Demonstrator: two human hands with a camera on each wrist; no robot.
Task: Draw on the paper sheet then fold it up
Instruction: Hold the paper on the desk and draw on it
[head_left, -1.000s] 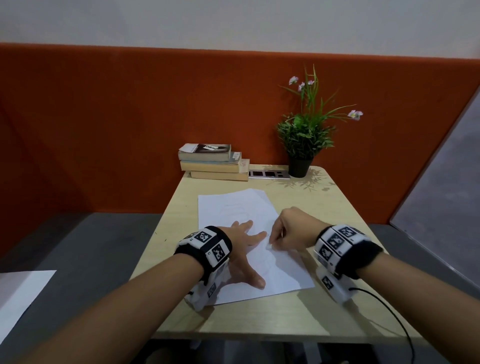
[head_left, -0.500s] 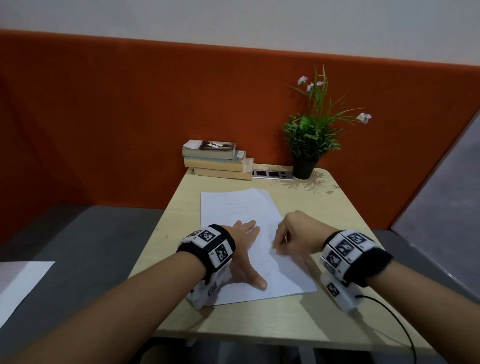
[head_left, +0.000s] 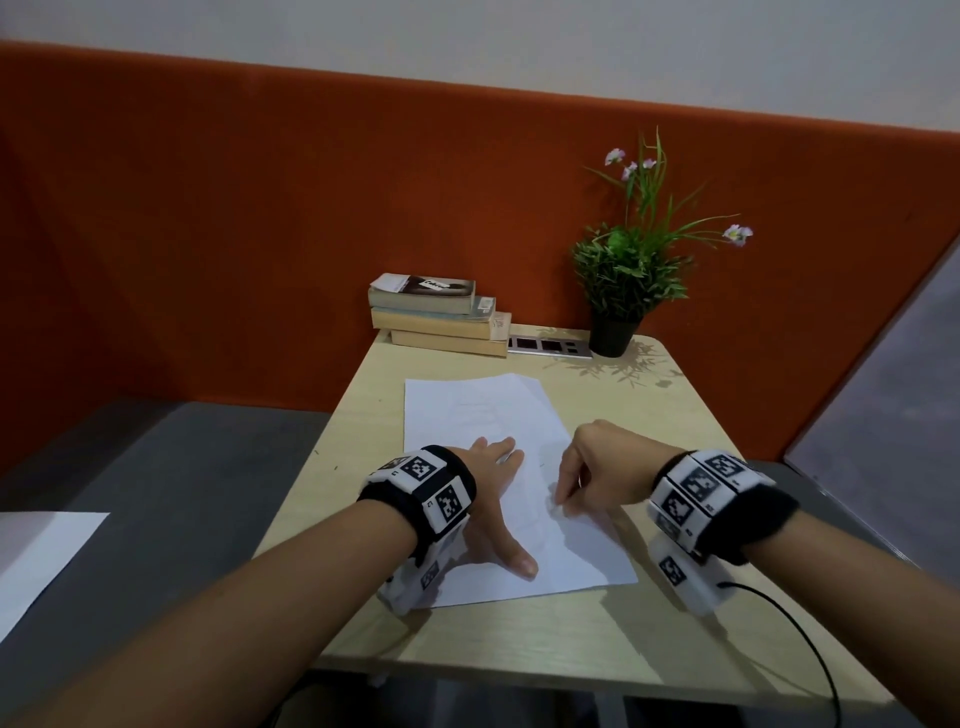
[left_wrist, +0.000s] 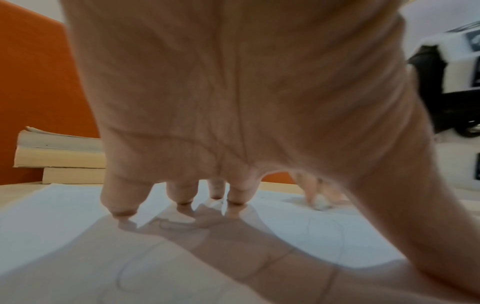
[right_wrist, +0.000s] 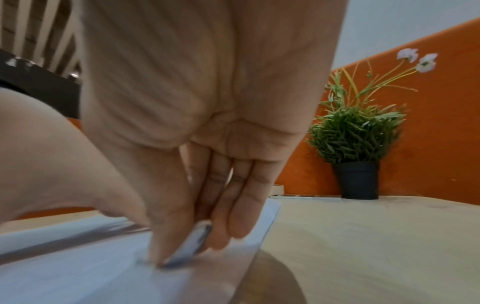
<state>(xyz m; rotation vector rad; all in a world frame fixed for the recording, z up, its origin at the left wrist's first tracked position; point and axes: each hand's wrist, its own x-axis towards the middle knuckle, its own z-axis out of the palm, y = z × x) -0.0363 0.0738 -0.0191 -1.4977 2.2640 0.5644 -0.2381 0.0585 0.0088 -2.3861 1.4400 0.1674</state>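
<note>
The paper sheet (head_left: 483, 457) lies mid-table, near of the books (head_left: 441, 317). Left hand (head_left: 488, 499) stays flat, pinning it. Right hand (head_left: 597, 467), pinching an eraser (right_wrist: 193, 244), has slid nearer; correction, folding pending.

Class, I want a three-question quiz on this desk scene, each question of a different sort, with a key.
1. True or false: the left hand lies flat on the paper sheet.
2. The right hand pinches: A a small eraser; B a ruler; C a book.
3. What stands right of the stacked books?

Key: 1 true. 2 A. 3 The potted plant.
</note>
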